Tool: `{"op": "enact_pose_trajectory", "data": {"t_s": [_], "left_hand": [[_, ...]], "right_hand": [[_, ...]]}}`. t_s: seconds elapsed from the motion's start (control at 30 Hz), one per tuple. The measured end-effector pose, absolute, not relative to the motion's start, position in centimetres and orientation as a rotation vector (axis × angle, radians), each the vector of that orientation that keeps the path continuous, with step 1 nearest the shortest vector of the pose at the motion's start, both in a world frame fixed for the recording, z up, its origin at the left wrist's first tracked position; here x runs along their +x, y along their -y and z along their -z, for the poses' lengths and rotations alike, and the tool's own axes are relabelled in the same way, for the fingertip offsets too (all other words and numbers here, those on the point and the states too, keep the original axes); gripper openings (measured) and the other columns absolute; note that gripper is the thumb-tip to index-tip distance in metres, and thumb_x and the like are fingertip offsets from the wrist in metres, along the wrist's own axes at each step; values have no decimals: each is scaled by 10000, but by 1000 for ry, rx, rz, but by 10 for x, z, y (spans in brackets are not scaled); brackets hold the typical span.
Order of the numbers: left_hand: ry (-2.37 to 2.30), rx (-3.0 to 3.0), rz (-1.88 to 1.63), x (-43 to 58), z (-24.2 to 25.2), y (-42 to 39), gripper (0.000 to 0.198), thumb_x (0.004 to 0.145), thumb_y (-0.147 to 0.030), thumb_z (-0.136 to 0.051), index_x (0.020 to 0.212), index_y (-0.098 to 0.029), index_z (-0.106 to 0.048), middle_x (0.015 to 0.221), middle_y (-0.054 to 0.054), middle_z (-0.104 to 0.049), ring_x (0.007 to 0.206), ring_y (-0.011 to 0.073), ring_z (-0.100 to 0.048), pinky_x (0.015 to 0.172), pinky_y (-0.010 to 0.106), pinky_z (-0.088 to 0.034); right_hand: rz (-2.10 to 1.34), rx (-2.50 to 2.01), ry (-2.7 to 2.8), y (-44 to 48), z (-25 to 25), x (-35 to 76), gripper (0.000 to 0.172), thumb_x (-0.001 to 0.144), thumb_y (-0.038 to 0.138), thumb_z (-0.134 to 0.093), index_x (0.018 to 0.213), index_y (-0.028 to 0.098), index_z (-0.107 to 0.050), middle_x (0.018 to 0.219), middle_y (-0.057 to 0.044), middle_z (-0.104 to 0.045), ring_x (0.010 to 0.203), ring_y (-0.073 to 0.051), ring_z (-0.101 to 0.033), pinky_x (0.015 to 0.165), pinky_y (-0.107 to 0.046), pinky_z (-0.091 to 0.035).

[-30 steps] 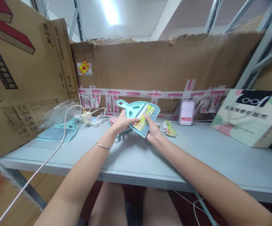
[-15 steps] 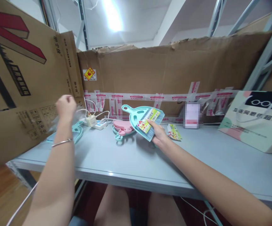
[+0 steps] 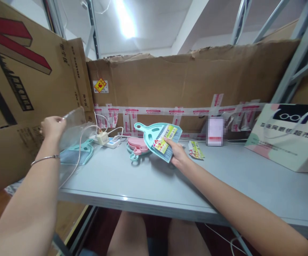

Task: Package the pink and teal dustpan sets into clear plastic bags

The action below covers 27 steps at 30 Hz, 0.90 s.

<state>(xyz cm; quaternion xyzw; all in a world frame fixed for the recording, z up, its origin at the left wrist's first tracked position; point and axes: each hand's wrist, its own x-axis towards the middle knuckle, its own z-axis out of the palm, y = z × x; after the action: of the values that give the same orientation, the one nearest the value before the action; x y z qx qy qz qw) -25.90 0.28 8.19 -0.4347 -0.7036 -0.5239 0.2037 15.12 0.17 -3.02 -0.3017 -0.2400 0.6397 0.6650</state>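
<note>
My right hand [image 3: 178,153] grips a light-blue dustpan [image 3: 150,137] with a brush and a green and yellow label card [image 3: 164,139], held above the table. At the left, my left hand [image 3: 53,127] pinches the edge of a clear plastic bag [image 3: 74,124], raised in front of the large carton. Beneath the bag lies another blue dustpan set [image 3: 80,153]. Between the hands, a pink dustpan [image 3: 137,144] rests on blue ones on the table [image 3: 111,177]. Loose label cards [image 3: 196,150] lie to the right of my right hand.
A power strip [image 3: 112,143] with a plug and white cables sits at the back left. One cable crosses the left table edge. A blurred phone-like item [image 3: 215,132] leans on the cardboard wall [image 3: 154,81]. A printed box [image 3: 287,137] stands at right, a large carton [image 3: 36,89] at left.
My left hand has moved left and slightly down, and a clear plastic bag now shows raised from it. The cable by the dustpan now hangs over the table edge. My right hand has barely shifted.
</note>
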Motion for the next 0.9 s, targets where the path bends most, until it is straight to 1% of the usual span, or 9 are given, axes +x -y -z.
{"op": "enact_pose_trajectory", "data": {"t_s": [0.13,0.3,0.37,0.43,0.57,0.67,0.73,0.8,0.9], "left_hand": [[1560,-1139,1439,-225,-102,14,197,793,-289,-474,856,-173,-620,946,64,-674,888,181,-559,866,348,-407],[1039,-1764,1172,-142,-61,22,168,814,-305,-489,757,-256,-639,928,2,-682,936,176,-571,947,370,-319],[1032,-1990,1009,-118,-31,14,185,810,-245,-480,744,-270,-651,938,8,-690,904,193,-580,917,389,-308],[1029,-2203,825,-103,-4,3,220,815,-194,-453,801,-277,-656,1005,18,-683,982,201,-568,930,395,-285],[1116,-2443,445,-101,18,-11,425,743,-83,-427,1081,-283,-589,1238,52,-580,1202,251,-444,985,468,-224],[1365,-2418,477,-113,17,-9,587,661,-91,-461,1223,-257,-490,1330,89,-492,1241,290,-390,981,505,-246],[1591,-2355,735,-120,15,-2,508,669,-188,-508,1176,-210,-517,1249,119,-544,1146,291,-471,924,459,-343],[1909,-2243,1138,-121,15,8,358,704,-359,-536,994,-156,-591,1008,129,-637,914,260,-579,759,368,-442],[2503,-2261,1631,-109,20,19,493,721,-600,-491,759,-122,-608,664,83,-620,550,158,-542,481,238,-386]], "right_hand": [[-1452,-679,558,-4,27,156,218,686,112,-682,893,131,-614,660,-46,-713,622,-210,-688,642,-387,-586],[-1376,-669,515,-14,12,183,190,750,154,-629,938,135,-608,699,-48,-722,625,-189,-684,619,-360,-582],[-1319,-651,480,-18,5,199,151,785,125,-575,932,139,-608,693,-29,-720,621,-153,-678,626,-295,-578],[-1296,-657,458,-22,1,213,124,805,98,-535,899,137,-606,648,-18,-709,588,-134,-668,611,-261,-573],[-1293,-684,436,-28,1,226,125,826,78,-488,845,144,-591,587,-9,-690,555,-126,-655,571,-244,-566],[-1322,-693,449,-30,4,224,139,828,75,-480,871,142,-593,625,-19,-701,596,-134,-668,581,-260,-571],[-1346,-695,468,-30,6,221,150,826,73,-482,900,133,-598,663,-32,-710,626,-140,-675,594,-271,-574],[-1360,-696,486,-30,7,217,157,829,75,-485,922,127,-600,688,-39,-715,641,-139,-678,609,-271,-575],[-1379,-702,514,-27,9,212,160,825,83,-502,944,124,-600,717,-48,-721,657,-144,-681,636,-286,-578]]}}
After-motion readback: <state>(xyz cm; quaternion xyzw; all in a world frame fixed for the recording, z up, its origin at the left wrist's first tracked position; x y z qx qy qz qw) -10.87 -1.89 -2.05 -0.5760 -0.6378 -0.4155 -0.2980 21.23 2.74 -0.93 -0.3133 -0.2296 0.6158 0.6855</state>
